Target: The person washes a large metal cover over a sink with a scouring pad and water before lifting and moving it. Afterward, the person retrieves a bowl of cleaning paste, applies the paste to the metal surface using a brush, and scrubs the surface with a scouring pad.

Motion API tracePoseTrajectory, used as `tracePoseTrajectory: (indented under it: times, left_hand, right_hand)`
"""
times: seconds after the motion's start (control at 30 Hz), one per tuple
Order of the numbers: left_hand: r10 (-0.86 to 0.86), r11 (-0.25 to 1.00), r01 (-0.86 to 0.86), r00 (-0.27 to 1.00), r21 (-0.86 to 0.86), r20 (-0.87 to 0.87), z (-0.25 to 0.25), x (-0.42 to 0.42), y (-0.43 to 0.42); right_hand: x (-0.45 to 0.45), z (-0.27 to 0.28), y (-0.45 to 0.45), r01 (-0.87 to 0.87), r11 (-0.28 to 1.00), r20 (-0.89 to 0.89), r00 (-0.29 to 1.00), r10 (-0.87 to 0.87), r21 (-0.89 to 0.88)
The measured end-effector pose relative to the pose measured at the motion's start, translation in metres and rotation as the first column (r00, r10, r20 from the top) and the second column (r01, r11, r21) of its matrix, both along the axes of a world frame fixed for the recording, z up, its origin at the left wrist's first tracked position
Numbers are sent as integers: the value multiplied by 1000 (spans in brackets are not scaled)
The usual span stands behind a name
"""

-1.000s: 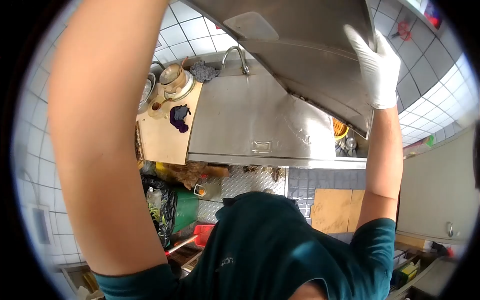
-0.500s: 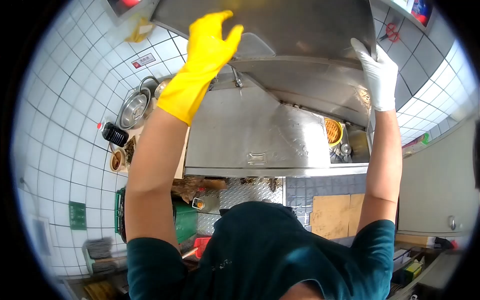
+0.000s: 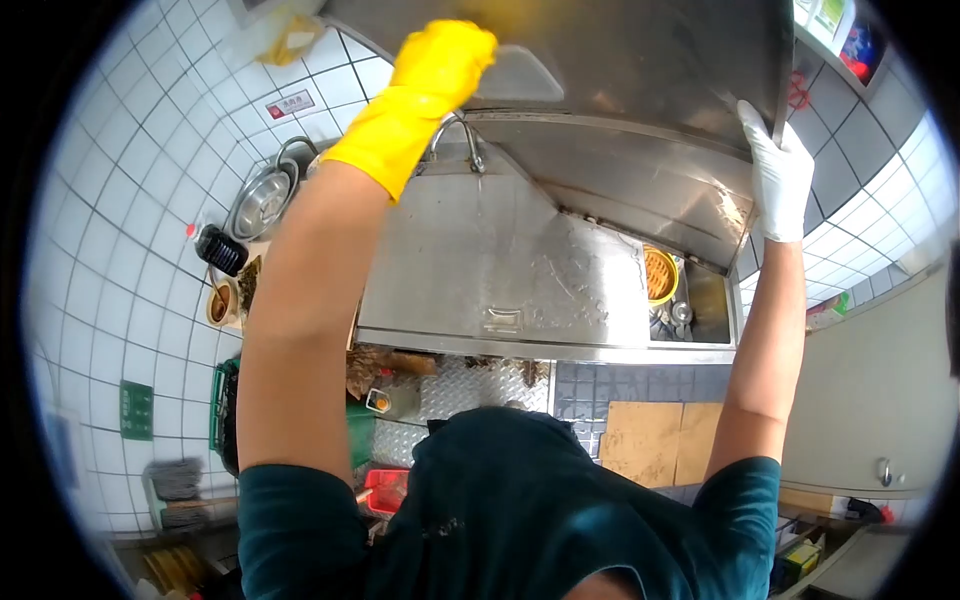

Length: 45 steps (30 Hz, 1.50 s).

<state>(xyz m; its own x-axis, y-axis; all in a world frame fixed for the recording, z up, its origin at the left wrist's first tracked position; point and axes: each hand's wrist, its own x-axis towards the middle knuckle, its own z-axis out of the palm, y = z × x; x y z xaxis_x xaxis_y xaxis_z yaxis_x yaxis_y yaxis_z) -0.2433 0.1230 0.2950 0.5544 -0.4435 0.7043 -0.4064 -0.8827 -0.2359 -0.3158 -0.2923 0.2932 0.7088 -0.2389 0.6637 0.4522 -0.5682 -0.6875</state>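
Panel [image 3: 650, 70], metal, upper centre to upper right | right hand [image 3: 778, 180]: grip closed over its right edge | left hand [image 3: 445, 65]: upper centre, closure and hold can't be told | step: likely steadying panel | next: calls for firm right grip

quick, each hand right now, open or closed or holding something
Left hand: curled closed; whether it holds anything cannot be told.
Right hand: closed on the edge of the metal panel.

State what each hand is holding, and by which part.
Right hand: the metal panel, by its right edge. Left hand: whether it holds anything cannot be told.
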Motion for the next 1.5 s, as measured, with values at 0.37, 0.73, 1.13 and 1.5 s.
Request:
tracePoseTrajectory:
  times: [0.37, 0.73, 1.13, 1.5]
  left_hand:
    - [161, 963, -127, 979, -238, 128, -49, -137, 112]
    - [751, 513, -748, 629, -421, -202, -238, -445, 277]
    - [940, -168, -930, -52, -326, -338, -262, -581, 410]
    - [778, 149, -899, 363, -411, -513, -271, -513, 289]
  right_hand:
    - [18, -13, -57, 112, 993, -16, 994, -112, -26]
    - [51, -21, -84, 273, 878, -13, 953, -302, -392]
    - [44, 10, -34, 286, 891, 23, 954, -298, -353]
    - [103, 20, -18, 80, 822, 85, 996, -39, -563]
